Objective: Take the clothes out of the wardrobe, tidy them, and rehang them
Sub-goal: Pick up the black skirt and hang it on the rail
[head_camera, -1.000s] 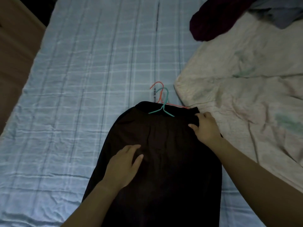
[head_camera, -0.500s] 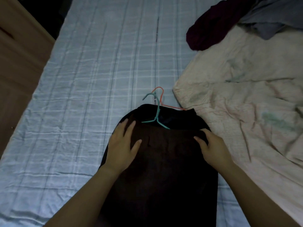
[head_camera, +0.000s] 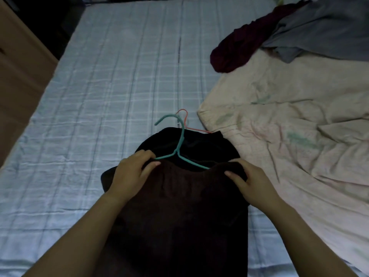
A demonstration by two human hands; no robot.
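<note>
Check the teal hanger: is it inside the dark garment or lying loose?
Partly in. The teal hanger has its right arm tucked under the dark garment's top edge; hook and left arm remain exposed.

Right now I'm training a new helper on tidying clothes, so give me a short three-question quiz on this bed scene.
1. True or false: the teal hanger lies on top of the dark garment.
2. What colour is the second hanger peeking out behind it?
3. Which lies farthest from the person: (a) the cream blanket, (b) the maroon garment, (c) the left hand?

Key: 1 true; 2 orange; 3 b. Both hands, the right hand too, grip the garment's top edge.
</note>
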